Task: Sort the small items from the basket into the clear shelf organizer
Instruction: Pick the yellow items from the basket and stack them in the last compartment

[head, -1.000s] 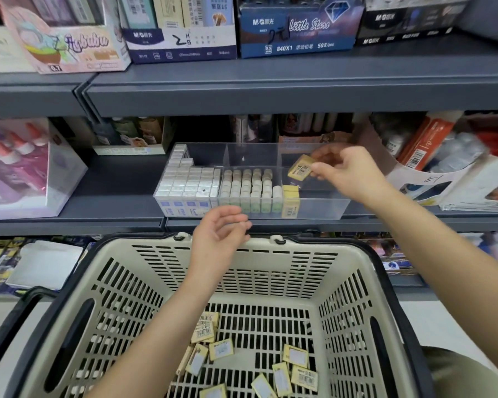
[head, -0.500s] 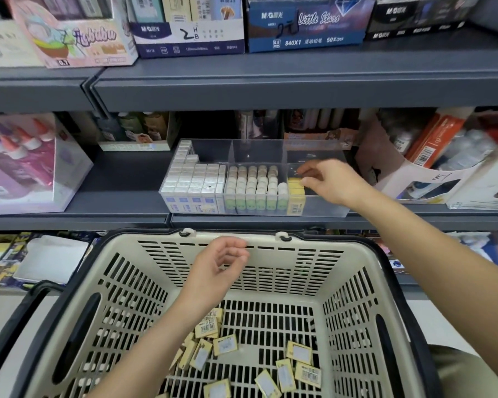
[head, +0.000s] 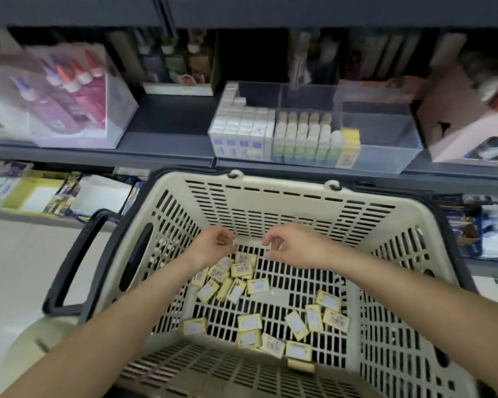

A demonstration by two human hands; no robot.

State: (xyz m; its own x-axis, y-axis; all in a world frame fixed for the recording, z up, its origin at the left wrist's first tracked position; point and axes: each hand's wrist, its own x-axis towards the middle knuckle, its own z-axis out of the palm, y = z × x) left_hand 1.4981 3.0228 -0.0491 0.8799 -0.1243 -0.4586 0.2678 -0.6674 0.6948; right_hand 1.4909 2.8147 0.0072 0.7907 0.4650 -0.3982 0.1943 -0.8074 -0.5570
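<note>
Step in hand: judged a reach for the next yellow packets point(head: 239, 271) lying in the basket point(head: 282, 188).
Technique: pinch one flat packet by its edges, lift it clear of the slotted floor, then stand it behind the yellow stack point(head: 350, 145) in the right compartment of the clear organizer point(head: 385, 156).
Left hand point(head: 213, 249): low inside the basket, just above the far cluster; fingers loosely curled, nothing seen held.
Right hand point(head: 296, 248): beside it, apart, palm down; fingers relaxed, thumb and forefinger parted, empty.
Packets: two loose groups on the basket floor.

even, bright overhead light on my basket point(head: 270, 196); the shelf point(head: 167, 150) smears with motion blur, edges bowed by the wide lens.
</note>
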